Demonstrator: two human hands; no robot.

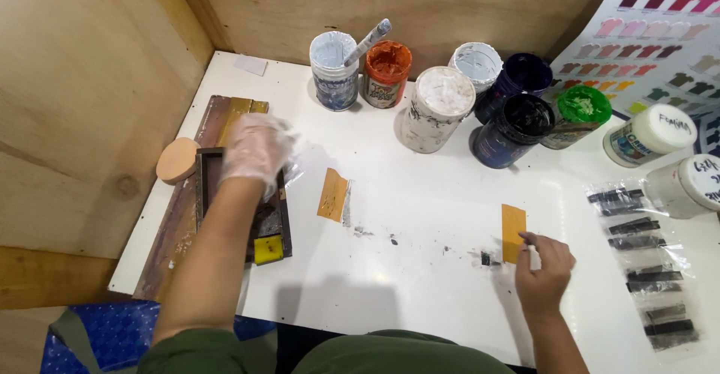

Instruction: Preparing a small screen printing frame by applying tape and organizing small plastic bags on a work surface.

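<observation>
While the white tabletop [420, 216] is looked down on from the head camera, two hands can be seen working well apart. The left hand [256, 149], covered in a thin clear glove, is laid flat with fingers spread on a small dark framed screen [241, 209], which sits on a stained wooden board [196, 194] at the table's left edge. A round wooden disc [177, 160] is parked just beside the frame, and a yellow patch [268, 249] shows at the frame's near end. Over on the right, the bare right hand [545, 265] is closed, fingertips pinched on the lower edge of an orange strip [513, 230] lying on the table. A second orange strip [333, 194] is left near the middle. Open paint jars [442, 97] are clustered at the back, and black-smeared plastic sleeves [645, 269] lie off to the right.
</observation>
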